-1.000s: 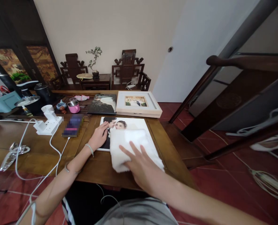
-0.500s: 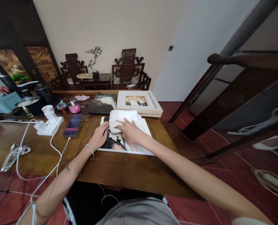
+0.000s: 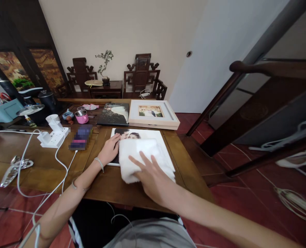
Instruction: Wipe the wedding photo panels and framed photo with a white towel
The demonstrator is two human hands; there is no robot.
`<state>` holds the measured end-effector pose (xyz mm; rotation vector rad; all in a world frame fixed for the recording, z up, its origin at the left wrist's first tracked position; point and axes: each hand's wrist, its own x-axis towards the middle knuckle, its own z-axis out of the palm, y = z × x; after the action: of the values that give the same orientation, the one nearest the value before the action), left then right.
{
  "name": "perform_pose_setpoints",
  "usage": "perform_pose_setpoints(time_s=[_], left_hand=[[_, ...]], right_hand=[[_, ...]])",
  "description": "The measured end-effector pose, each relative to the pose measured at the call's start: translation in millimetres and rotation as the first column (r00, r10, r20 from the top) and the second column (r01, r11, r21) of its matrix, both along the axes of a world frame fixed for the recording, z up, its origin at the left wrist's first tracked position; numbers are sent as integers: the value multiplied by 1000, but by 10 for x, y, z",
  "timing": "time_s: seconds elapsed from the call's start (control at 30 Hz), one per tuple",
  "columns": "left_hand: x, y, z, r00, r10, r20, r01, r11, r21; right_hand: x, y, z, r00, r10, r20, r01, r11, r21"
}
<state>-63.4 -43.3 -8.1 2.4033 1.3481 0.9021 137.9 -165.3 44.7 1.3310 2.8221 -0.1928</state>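
A photo print of two people's heads on a white panel (image 3: 153,133) lies flat on the wooden table. My left hand (image 3: 111,148) rests flat on the panel's left edge, fingers stretched out and holding nothing. A folded white towel (image 3: 128,151) covers the lower part of the picture and hangs past its near edge. My right hand (image 3: 153,175) holds the towel from above, its fingers spread and pressed into the cloth. The thumb's grip is not clearly visible.
Behind the panel lie a dark photo panel (image 3: 114,113) and a light wooden picture frame (image 3: 155,123). To the left are a phone (image 3: 80,137), a white power strip (image 3: 57,137) with cables, a pink cup (image 3: 82,117) and a silver hair clip (image 3: 14,170).
My right hand has dragged the towel toward me, from the picture's upper part to its near edge, uncovering the heads. My left hand stays in place.
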Motion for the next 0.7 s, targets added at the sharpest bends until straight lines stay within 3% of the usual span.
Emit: perform_pose_setpoints(time_s=[0.1,0.17,0.43,0.57,0.7], left_hand=[[4,-1,-4,1000,15,0,-15,1000,-6],[3,3,-14,1000,20,1,-20,1000,-4],[3,8,-33,1000,17,25,-18,1000,23],[7,-36,77,984,49,173,-61,996,62],[-1,-62,165,925,130,357,-152,988,34]], right_hand=[[65,-160,35,999,34,-18,-35,997,-72],[107,-109,52,999,23,-33,-25,997,-79],[80,747,38,975,-218,-39,219,975,37],[-67,862,33,993,-108,-47,112,989,93],[-181,624,20,999,51,-17,-50,997,54]])
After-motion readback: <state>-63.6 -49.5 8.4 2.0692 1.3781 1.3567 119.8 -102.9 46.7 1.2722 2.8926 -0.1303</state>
